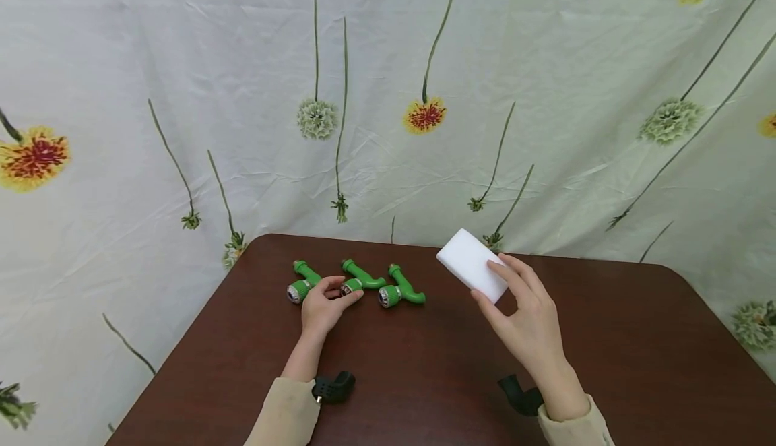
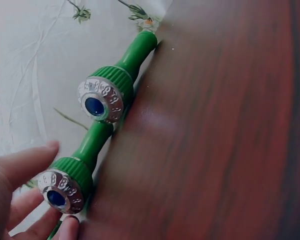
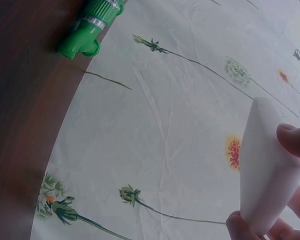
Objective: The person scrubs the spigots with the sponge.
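Three green taps with silver-faced knobs lie in a row on the table: a left tap (image 1: pixel 310 275), a middle tap (image 1: pixel 362 276) and a right tap (image 1: pixel 405 290). My left hand (image 1: pixel 324 308) is at the middle tap, thumb and fingers spread about its knob (image 2: pixel 66 187). In the left wrist view the thumb stands slightly apart from the knob, and the fingers are partly hidden below it. Above the table, my right hand (image 1: pixel 530 311) pinches a smooth white rectangular block (image 1: pixel 471 263) by one end, thumb on one side and fingers on the other.
The dark brown table (image 1: pixel 412 378) ends at the back against a pale flower-printed cloth (image 1: pixel 376 176). Black wrist mounts, a left one (image 1: pixel 335 388) and a right one (image 1: pixel 520 397), jut inward from both wrists. The left tap lies close beside the left fingers.
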A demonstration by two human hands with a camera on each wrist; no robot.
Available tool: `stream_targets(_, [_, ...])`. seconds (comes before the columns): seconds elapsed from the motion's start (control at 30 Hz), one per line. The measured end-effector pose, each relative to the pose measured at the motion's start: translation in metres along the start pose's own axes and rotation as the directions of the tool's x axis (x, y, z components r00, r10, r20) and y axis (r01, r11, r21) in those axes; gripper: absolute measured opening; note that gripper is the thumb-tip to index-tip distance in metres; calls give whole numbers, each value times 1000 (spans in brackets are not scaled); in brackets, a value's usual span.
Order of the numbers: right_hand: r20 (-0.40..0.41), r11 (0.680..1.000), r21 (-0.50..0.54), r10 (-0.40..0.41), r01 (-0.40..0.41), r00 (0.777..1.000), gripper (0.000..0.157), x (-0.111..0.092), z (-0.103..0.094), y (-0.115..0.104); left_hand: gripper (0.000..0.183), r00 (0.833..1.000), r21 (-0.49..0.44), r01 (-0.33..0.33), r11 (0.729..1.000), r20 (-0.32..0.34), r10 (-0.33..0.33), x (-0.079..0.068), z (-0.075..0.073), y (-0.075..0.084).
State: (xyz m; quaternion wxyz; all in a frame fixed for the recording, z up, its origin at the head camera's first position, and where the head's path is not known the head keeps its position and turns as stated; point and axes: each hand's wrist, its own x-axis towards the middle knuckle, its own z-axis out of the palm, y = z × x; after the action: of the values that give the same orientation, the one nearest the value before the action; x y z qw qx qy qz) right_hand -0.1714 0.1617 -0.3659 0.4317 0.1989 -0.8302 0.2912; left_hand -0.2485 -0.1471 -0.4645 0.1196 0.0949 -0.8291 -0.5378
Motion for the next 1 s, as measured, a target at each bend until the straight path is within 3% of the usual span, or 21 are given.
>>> stream_targets(0.2, [5, 1000, -3, 2, -2, 1000, 46, 0, 0, 0, 47, 997, 78, -74, 994, 2, 74, 2, 1, -6])
stream_targets(0.47, [18, 1000, -8, 6, -6, 1000, 46, -1, 0, 0, 43, 993, 116, -114, 987, -11, 116, 3, 1, -6])
stream_targets(0.77, [28, 1000, -7, 12, -12, 1000, 46, -1, 0, 0, 42, 985, 63, -171, 983, -24, 172, 1, 1, -2])
stream_targets(1.0, [26, 1000, -7, 7, -7, 1000, 46, -1, 0, 0, 42, 969, -48, -241, 969, -60, 238, 0, -1, 10])
